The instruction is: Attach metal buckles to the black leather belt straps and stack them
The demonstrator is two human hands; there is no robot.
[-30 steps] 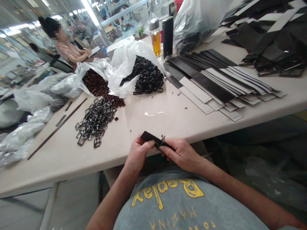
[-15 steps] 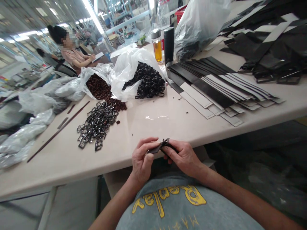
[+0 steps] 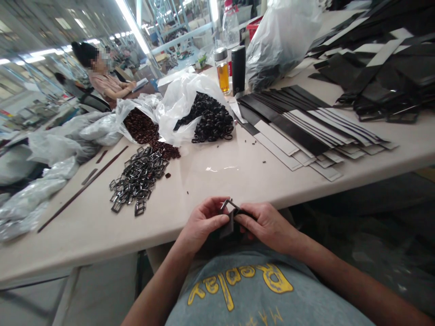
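At the table's near edge, in front of my body, my left hand (image 3: 205, 224) and my right hand (image 3: 268, 224) work close together on one dark strap (image 3: 227, 229). A dark metal buckle (image 3: 232, 203) shows at the strap between my fingertips. My left thumb and fingers pinch the strap beside the buckle's left side. My right hand is closed round the strap at the buckle's right, thumb on top. My fingers hide much of the strap and part of the buckle. A pile of similar metal buckles (image 3: 137, 176) lies to the left on the table.
Behind the buckles, bags spill brown pieces (image 3: 141, 126) and black loops (image 3: 212, 118). Black-and-white strips (image 3: 306, 122) lie fanned at right. A glass bottle (image 3: 222, 70) and black flask (image 3: 238, 68) stand behind. One long strip (image 3: 83, 188) lies left. A person (image 3: 108, 83) sits beyond the table.
The left hand has turned and lowered slightly, its thumb now on the strap. The strap end now hangs downward, and the buckle frame shows more plainly between the hands.
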